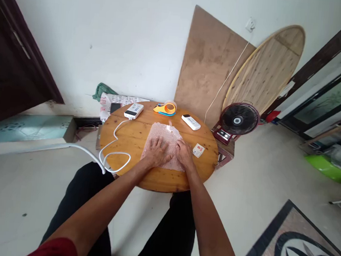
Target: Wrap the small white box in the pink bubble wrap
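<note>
Seated at a low round wooden table [130, 138], view looking down over both forearms. Pink bubble-wrap sheet [164, 135] lies flat at the table's middle, slightly toward the near edge. Left hand [157, 152] rests palm-down on its near half, fingers spread, nothing clasped. Right hand [184, 153] sits just beside it on the sheet's near right corner, likewise flat and open, fingers extended. Judgement: the spread palms weigh the springy wrap down and hold it flat against the wood; a pinch would crumple it. A small strip of tape appears to stick at the sheet's far edge, but it is too small to be certain. Orange-and-blue tape dispenser [165, 108] stands just beyond the sheet, probably parked there for easy reach. White remote [191, 122] lies far right, small red-and-white box [198, 150] just beside the right hand, not touching. White power bank [133, 111] lies far left, its cable [114, 137] looping off the near edge, apart from the sheet.
</note>
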`<action>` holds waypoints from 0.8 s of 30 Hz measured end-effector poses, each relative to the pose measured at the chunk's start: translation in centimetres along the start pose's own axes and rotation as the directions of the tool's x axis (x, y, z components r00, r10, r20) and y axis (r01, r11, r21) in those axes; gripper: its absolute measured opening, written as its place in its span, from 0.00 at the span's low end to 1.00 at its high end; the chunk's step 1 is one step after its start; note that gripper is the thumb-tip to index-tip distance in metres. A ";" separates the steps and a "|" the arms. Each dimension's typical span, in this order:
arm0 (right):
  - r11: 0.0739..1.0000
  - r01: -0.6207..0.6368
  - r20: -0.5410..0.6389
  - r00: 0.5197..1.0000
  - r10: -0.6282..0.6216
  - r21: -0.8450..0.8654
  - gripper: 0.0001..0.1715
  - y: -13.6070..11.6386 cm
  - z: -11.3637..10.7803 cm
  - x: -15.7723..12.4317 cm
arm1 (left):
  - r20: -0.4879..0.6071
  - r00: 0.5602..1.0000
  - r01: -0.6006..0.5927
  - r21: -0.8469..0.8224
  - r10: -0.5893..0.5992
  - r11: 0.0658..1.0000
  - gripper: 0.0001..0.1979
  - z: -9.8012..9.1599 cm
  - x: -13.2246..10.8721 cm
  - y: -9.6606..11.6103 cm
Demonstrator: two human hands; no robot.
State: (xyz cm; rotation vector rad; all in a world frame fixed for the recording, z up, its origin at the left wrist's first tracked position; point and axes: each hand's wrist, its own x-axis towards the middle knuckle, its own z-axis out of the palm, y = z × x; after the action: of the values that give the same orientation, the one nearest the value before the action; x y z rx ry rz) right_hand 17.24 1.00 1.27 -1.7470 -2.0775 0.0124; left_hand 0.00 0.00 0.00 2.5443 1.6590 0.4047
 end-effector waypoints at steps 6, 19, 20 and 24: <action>1.000 -0.009 -0.015 1.000 0.010 0.016 0.22 0.6 0.4 0.1 | 0.009 1.000 0.007 -0.010 -0.007 1.000 0.38 -0.1 -0.1 0.0; 0.998 -0.045 -0.089 0.995 0.048 0.034 0.23 0.6 0.5 -0.1 | 0.011 1.000 -0.003 -0.014 0.003 1.000 0.38 -1.0 -0.3 0.2; 0.998 -0.046 -0.099 0.994 0.049 0.034 0.24 0.5 0.4 -0.2 | 0.011 1.000 -0.002 -0.015 0.003 1.000 0.38 -1.0 -0.3 0.2; 0.998 -0.046 -0.131 0.990 0.050 0.031 0.26 0.2 0.1 -0.3 | 0.024 1.000 -0.001 -0.015 0.001 1.000 0.38 -1.0 -0.3 0.2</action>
State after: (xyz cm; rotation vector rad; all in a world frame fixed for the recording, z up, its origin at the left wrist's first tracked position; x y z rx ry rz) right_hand 17.45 0.75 1.02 -1.7326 -1.9323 -0.0584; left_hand -0.20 -0.39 0.99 2.5287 1.6406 0.3846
